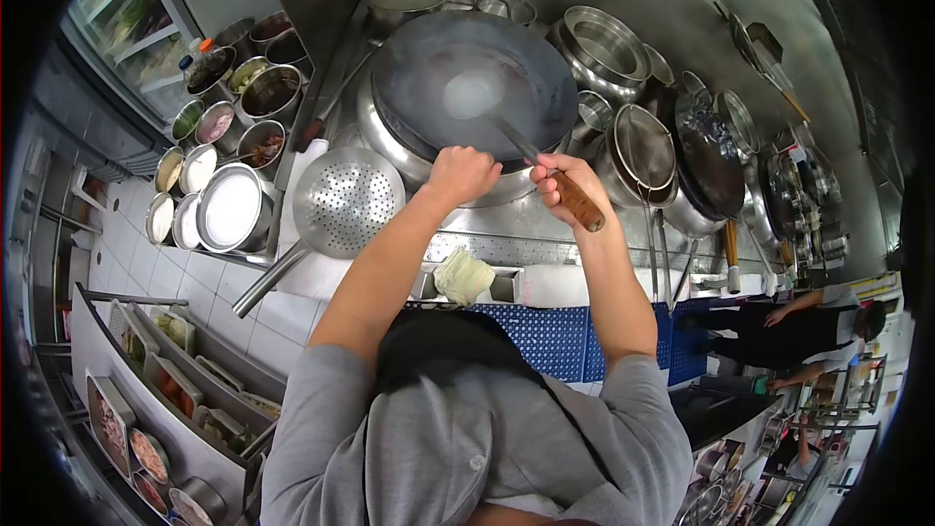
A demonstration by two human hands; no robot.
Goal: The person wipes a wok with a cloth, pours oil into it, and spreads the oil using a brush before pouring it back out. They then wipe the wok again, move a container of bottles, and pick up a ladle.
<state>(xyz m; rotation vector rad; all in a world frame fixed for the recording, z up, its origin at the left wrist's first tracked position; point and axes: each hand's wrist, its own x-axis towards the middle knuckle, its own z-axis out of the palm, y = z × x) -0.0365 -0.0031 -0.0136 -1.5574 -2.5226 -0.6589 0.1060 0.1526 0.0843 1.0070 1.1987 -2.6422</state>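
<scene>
At the far left of the frame a cluster of steel bowls holds sauces and seasonings, with a lidded round tin just below them. Moving right, a perforated strainer rests bowl-up beside the burner, its long handle running toward the lower left. Above centre sits the big dark wok, steaming, with pale liquid pooled in its middle. The left hand is at the wok's near rim, fingers curled tight together on the edge. The wok looks heavy, rigid and hot, likely slick with oil, so that rim is where to grip it, firmly. Just right of it, the right hand has its fingers clamped around the wooden handle of a ladle, whose bowl lies in the liquid; the wood is the cool, non-slip part to hold. A folded cloth sits on the ledge below. Further right hang a mesh skimmer and another dark wok, and at the far right a co-worker leans over a counter
</scene>
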